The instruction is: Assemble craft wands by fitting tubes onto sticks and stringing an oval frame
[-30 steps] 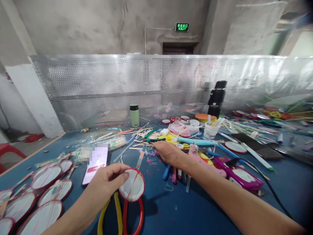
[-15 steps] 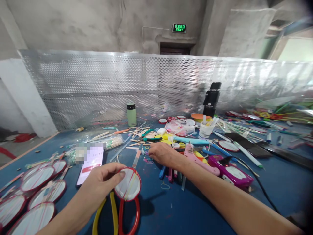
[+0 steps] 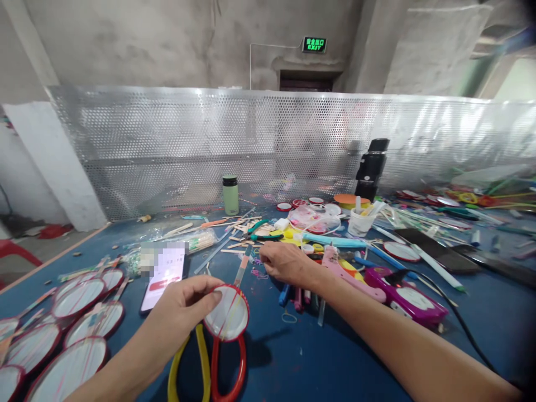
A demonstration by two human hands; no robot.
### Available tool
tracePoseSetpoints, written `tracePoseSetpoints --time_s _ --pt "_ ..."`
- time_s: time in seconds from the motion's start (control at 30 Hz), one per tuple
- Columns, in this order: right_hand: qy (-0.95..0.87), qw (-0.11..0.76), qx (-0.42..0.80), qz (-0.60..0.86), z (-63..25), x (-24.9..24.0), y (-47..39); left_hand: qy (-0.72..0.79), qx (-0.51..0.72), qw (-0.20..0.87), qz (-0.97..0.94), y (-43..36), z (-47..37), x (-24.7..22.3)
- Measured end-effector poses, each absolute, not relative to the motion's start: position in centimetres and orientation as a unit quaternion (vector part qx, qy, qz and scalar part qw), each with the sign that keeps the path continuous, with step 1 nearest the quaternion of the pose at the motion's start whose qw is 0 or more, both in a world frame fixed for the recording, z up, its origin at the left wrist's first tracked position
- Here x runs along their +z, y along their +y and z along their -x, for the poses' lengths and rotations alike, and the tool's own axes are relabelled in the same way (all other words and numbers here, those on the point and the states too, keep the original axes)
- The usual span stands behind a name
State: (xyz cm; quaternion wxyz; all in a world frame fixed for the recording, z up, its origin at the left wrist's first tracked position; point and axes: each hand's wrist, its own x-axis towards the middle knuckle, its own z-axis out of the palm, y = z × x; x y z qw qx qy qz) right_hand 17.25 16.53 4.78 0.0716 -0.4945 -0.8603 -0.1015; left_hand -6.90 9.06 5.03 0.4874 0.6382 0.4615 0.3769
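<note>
My left hand [image 3: 195,301] pinches the edge of a small round white disc [image 3: 227,314] with a red rim and thin bands stretched across it. A flat stick [image 3: 242,271] sticks out from the disc's top. Below the disc are red handles [image 3: 229,371] and yellow handles [image 3: 203,357] on the table. My right hand [image 3: 278,261] is lowered to the table beside small colourful rubber bands [image 3: 260,273], its fingers curled together; whatever is between the fingertips is hidden. Green-handled pliers [image 3: 262,237] lie just beyond it.
Several red-rimmed discs [image 3: 79,298] and a lit phone [image 3: 165,276] lie left. A pink glue gun [image 3: 349,276], purple device [image 3: 404,296], white cup [image 3: 360,222] and black cable [image 3: 456,318] are right. A green bottle [image 3: 230,195] and black bottle [image 3: 372,170] stand behind.
The whole view has shifted slightly, so things appear a little further right. My left hand still holds the disc, and my right hand stays low by the rubber bands, its fingers more curled.
</note>
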Motion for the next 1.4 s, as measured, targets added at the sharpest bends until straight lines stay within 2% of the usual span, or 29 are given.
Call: tracePoseSetpoints --time_s 0.17,0.53,0.9,1.4 --pt "-0.844 0.087 -0.088 0.522 -18.0 5.4 16.7 0.459 0.378 0.485 -0.641 9.1 6.8 5.1" --pt "-0.832 0.033 -0.117 0.541 -16.2 7.2 19.0 0.463 0.419 0.474 -0.621 9.2 6.7 4.6" --pt "-0.844 -0.043 -0.134 0.517 -13.3 4.9 22.6 0.460 0.427 0.456 -0.630 9.1 6.8 4.9" --pt "-0.865 -0.024 -0.143 0.481 -13.9 4.7 22.6 0.456 0.427 0.459 -0.631 9.5 6.8 4.3"
